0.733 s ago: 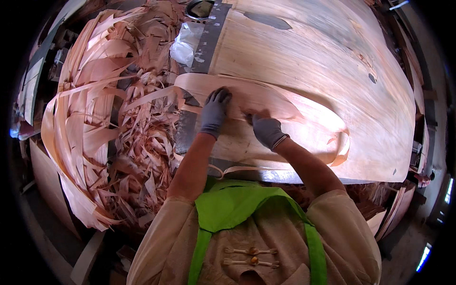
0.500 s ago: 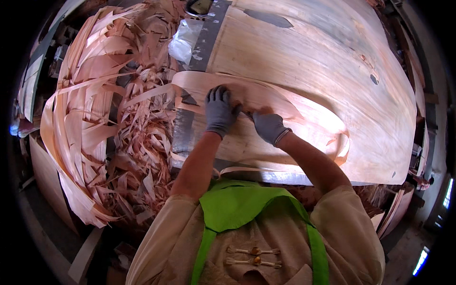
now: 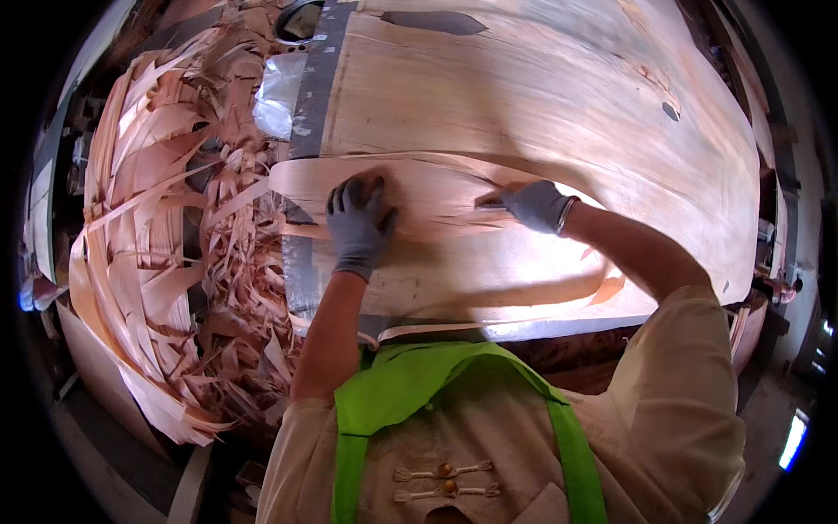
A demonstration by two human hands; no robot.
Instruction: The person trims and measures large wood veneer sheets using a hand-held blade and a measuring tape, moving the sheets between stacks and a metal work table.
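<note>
My left hand (image 3: 360, 223), in a grey glove, lies with fingers apart on a long strip of thin wood veneer (image 3: 436, 179), pressing near its left end. To the right, my gloved right hand (image 3: 537, 207) is closed round a small dark knife (image 3: 491, 202), its tip pointing left over the strip. Near the knife the veneer shows dark, jagged splits. Under the strip spreads a wide, pale veneer sheet (image 3: 541, 105). The strip's right end (image 3: 607, 284) curls round toward me. My right fingers hide most of the knife's handle.
A heap of torn veneer ribbons and shavings (image 3: 236, 262) lies along the left. Clear plastic wrapping (image 3: 279, 94) rests by the dark board edge (image 3: 316, 79), with a round dark dish (image 3: 298, 19) beyond it. The big sheet has a dark hole (image 3: 434, 22) at the far side.
My right hand has slid right along the strip with the knife, away from my left hand. My left hand stays near the strip's left end. The whole view has shifted.
</note>
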